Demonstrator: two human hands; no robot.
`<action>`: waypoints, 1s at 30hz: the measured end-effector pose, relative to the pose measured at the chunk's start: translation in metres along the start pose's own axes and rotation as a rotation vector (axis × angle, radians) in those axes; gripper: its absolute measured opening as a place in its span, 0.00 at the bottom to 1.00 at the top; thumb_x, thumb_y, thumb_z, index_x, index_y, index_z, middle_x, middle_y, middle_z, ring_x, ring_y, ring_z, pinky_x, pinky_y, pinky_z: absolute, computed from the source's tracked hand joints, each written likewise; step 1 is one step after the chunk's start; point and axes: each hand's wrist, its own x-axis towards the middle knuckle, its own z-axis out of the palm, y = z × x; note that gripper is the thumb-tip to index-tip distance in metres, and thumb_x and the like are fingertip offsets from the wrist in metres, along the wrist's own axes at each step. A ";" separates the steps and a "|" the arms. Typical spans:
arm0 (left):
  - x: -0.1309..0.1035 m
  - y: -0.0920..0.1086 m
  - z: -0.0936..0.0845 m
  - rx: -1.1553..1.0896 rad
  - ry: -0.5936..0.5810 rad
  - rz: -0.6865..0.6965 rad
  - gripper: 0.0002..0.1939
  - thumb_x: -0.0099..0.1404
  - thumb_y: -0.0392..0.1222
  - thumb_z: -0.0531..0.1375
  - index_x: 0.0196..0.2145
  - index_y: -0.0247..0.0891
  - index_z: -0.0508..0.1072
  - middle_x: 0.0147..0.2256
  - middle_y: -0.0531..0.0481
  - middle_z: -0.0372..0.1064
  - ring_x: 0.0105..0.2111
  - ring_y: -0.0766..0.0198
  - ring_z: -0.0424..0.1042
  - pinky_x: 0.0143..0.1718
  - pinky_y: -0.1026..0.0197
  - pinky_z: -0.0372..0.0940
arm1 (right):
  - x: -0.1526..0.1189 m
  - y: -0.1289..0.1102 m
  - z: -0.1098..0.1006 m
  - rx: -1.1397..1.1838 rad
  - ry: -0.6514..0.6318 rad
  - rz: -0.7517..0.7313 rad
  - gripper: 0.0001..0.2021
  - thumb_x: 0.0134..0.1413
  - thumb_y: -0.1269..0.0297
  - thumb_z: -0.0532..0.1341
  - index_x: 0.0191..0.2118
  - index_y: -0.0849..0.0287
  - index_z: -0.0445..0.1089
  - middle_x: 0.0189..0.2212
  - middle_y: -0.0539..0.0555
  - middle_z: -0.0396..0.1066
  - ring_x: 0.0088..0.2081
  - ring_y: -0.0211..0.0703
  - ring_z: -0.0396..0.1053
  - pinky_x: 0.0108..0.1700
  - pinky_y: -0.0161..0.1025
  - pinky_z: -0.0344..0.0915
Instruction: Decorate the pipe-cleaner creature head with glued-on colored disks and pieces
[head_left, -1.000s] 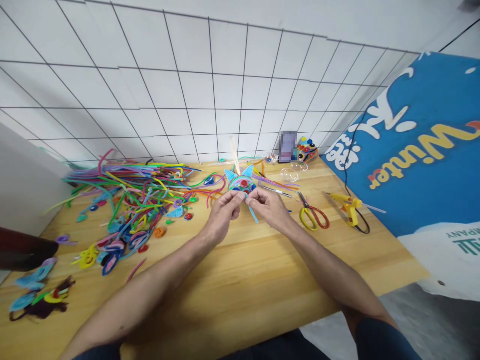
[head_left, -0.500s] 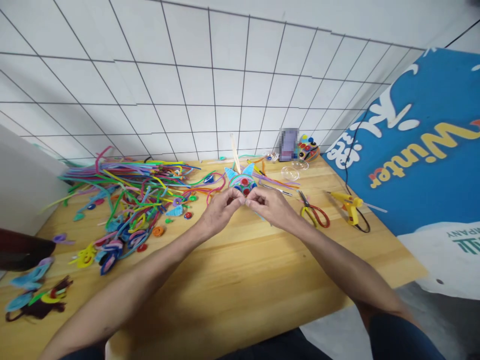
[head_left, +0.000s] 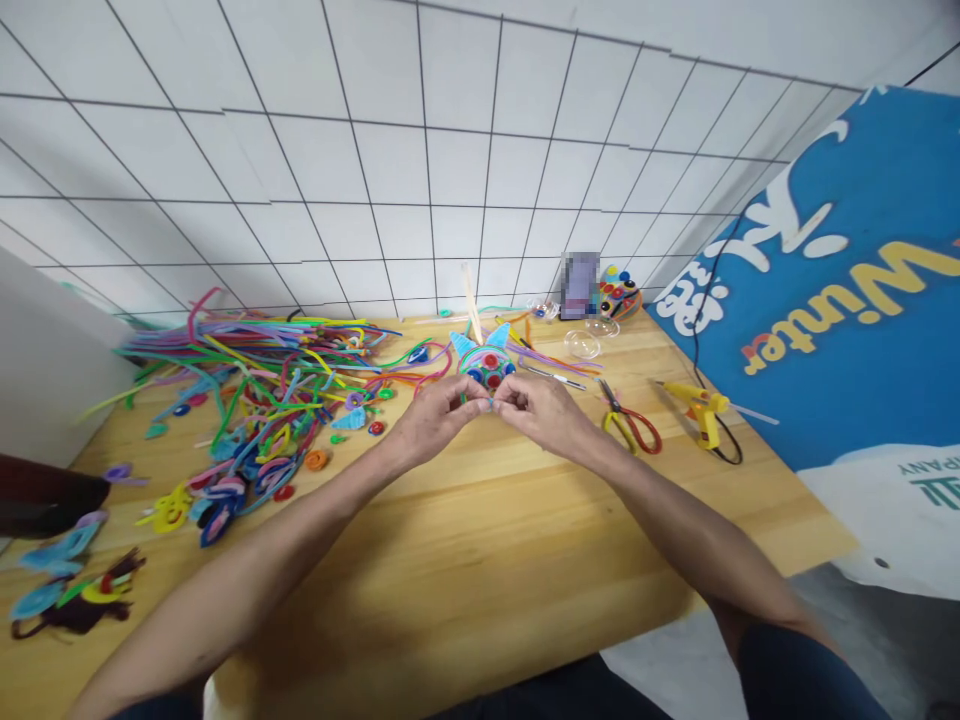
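Observation:
My left hand [head_left: 448,412] and my right hand [head_left: 538,410] meet fingertip to fingertip above the table. Both are pinched on a short piece of light-blue pipe cleaner [head_left: 491,404], mostly hidden by the fingers. Just beyond them sits a round craft piece [head_left: 480,358] coiled from coloured pipe cleaners, with red and blue round spots and two light-blue pointed ears; its lower part is covered by my hands. A pale wooden stick [head_left: 472,305] rises behind it.
Loose pipe cleaners [head_left: 247,345] and coiled shapes [head_left: 274,470] heap on the left. To the right are scissors [head_left: 630,420], a yellow glue gun [head_left: 701,412] with its cord, clear plastic domes [head_left: 582,344], a blurred-out phone-like object [head_left: 579,286] and a spotted craft piece [head_left: 619,290]. A tiled wall stands behind.
The hands hold nearly the same pinch. A blue bit now shows between the fingertips, where it was harder to see before. The view has shifted slightly.

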 end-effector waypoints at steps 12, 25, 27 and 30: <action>-0.007 -0.008 0.044 -0.477 0.278 -0.191 0.19 0.61 0.57 0.67 0.34 0.38 0.70 0.24 0.59 0.57 0.22 0.70 0.52 0.24 0.66 0.49 | -0.006 0.001 0.021 0.253 0.148 0.105 0.07 0.59 0.61 0.61 0.33 0.57 0.71 0.26 0.48 0.71 0.27 0.37 0.65 0.31 0.35 0.59; 0.001 0.005 -0.003 0.329 -0.021 0.168 0.07 0.69 0.41 0.60 0.33 0.38 0.74 0.30 0.52 0.69 0.30 0.65 0.64 0.34 0.63 0.58 | -0.001 -0.005 -0.002 -0.192 0.001 -0.168 0.07 0.54 0.77 0.63 0.30 0.58 0.70 0.26 0.47 0.69 0.28 0.35 0.63 0.32 0.35 0.54; 0.000 0.002 0.002 0.233 0.038 0.112 0.09 0.69 0.43 0.60 0.33 0.38 0.74 0.30 0.52 0.69 0.30 0.65 0.65 0.33 0.62 0.59 | -0.002 -0.005 0.000 -0.118 0.023 -0.133 0.06 0.56 0.74 0.63 0.31 0.58 0.70 0.25 0.47 0.69 0.27 0.35 0.63 0.32 0.34 0.55; -0.002 -0.004 0.018 -0.008 0.129 0.002 0.12 0.68 0.49 0.59 0.34 0.37 0.73 0.29 0.53 0.68 0.28 0.66 0.63 0.32 0.62 0.59 | -0.003 -0.002 0.007 0.033 0.086 -0.050 0.05 0.58 0.70 0.63 0.31 0.57 0.71 0.24 0.46 0.69 0.26 0.35 0.63 0.31 0.35 0.57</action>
